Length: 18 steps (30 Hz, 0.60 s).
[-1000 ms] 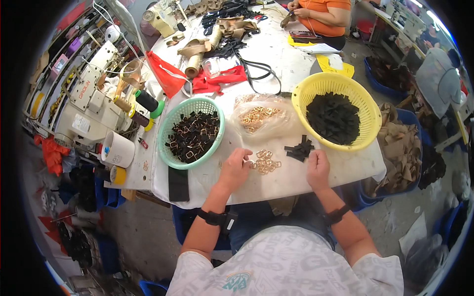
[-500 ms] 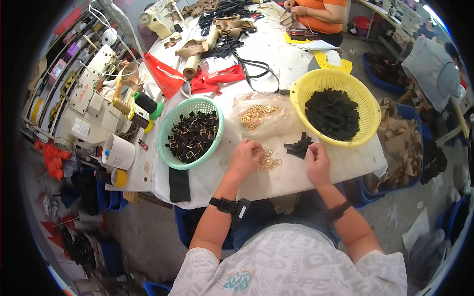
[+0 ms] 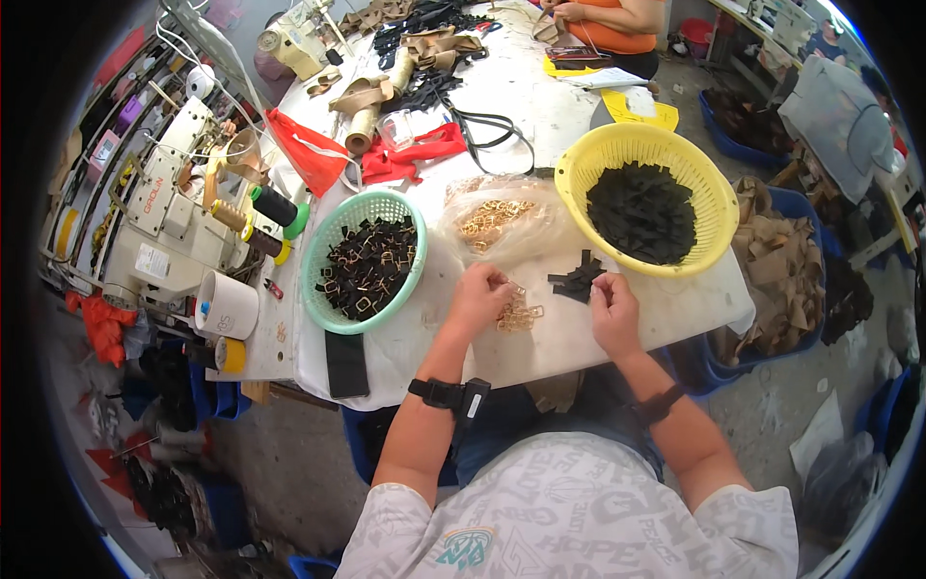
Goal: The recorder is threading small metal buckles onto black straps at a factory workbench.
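My left hand [image 3: 481, 298] is closed in a pinch at the edge of a small pile of gold metal rings [image 3: 519, 315]; a single gold ring [image 3: 518, 289] shows at its fingertips. Beside a little heap of black fabric strips [image 3: 577, 276], my right hand [image 3: 615, 313] is closed too, and what its fingers hold, if anything, is hidden. A green basket [image 3: 410, 282] to the left contains black strips fitted with gold rings. More black strips [image 3: 642, 214] fill the yellow basket [image 3: 716, 206] at the right. Behind my left hand lies a clear plastic bag [image 3: 533, 236] of gold rings.
A black phone [image 3: 347, 366] lies at the table's front left edge. Sewing machines [image 3: 174, 207] and thread spools [image 3: 274, 206] stand left. Black straps [image 3: 492, 130] and red cloth [image 3: 415, 156] lie farther back. Across the table a person in orange [image 3: 617, 27] works. Blue bins [image 3: 793, 205] stand right.
My left hand's fingers have come up slightly from the ring pile, and a ring now shows at the tips. My right hand stays closed by the black strips. The whole view shifts slightly.
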Tool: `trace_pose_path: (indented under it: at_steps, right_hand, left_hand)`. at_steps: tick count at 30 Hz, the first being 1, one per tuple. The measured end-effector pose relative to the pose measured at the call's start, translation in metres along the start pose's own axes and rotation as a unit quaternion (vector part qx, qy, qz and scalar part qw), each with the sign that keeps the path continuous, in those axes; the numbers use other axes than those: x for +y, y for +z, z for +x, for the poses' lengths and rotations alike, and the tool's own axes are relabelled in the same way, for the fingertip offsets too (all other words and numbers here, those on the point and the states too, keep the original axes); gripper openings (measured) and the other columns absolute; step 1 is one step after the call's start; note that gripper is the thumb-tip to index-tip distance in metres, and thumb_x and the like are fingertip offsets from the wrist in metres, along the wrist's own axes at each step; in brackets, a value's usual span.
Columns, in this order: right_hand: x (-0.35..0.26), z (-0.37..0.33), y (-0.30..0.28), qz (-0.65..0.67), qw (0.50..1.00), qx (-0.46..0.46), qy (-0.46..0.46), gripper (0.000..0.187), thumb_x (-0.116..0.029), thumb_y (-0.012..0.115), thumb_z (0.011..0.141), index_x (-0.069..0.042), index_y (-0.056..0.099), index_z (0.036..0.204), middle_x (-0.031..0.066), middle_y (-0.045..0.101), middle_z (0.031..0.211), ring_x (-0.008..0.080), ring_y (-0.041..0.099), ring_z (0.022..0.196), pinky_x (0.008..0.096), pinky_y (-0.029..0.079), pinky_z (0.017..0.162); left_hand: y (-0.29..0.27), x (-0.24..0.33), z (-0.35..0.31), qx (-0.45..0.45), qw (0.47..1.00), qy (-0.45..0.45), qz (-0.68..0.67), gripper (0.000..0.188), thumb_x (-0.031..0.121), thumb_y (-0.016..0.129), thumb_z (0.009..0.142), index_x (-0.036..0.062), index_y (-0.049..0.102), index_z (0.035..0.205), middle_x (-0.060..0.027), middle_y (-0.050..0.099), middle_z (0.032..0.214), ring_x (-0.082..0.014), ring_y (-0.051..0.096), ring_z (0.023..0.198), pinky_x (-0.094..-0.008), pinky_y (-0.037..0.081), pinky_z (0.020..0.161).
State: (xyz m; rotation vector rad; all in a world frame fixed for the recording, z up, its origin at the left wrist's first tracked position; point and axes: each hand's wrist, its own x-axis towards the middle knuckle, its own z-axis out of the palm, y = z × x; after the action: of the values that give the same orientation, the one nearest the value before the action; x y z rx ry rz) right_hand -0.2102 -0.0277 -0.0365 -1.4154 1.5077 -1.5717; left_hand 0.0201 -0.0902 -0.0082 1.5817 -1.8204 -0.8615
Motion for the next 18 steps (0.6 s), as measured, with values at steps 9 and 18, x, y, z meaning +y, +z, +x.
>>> trace_pose_path:
  at_steps: [9, 18]
  right_hand:
    - [-0.003, 0.0, -0.001, -0.047, 0.998, -0.015, -0.03, 0.008, 0.0, 0.056, 0.085, -0.001, 0.059, 0.092, 0.0101, 0.06, 0.076, 0.0173, 0.058, 0.064, 0.0285, 0.047, 0.06]
    - [-0.01, -0.003, -0.006, -0.075, 0.995, -0.004, -0.067, 0.005, -0.005, 0.062, 0.086, 0.0, 0.059, 0.087, 0.015, 0.061, 0.072, 0.0315, 0.061, 0.063, 0.0331, 0.047, 0.055]
  left_hand:
    - [-0.013, 0.018, -0.016, 0.019, 0.915, -0.125, -0.383, 0.012, 0.007, 0.064, 0.087, -0.0027, 0.067, 0.094, -0.0066, 0.069, 0.083, -0.0088, 0.06, 0.067, -0.0204, 0.045, 0.06]
    - [-0.006, 0.027, -0.052, 0.029, 0.923, -0.1, -0.37, 0.015, 0.004, 0.061, 0.088, -0.0046, 0.065, 0.099, -0.005, 0.067, 0.08, -0.008, 0.06, 0.067, -0.0209, 0.045, 0.059]
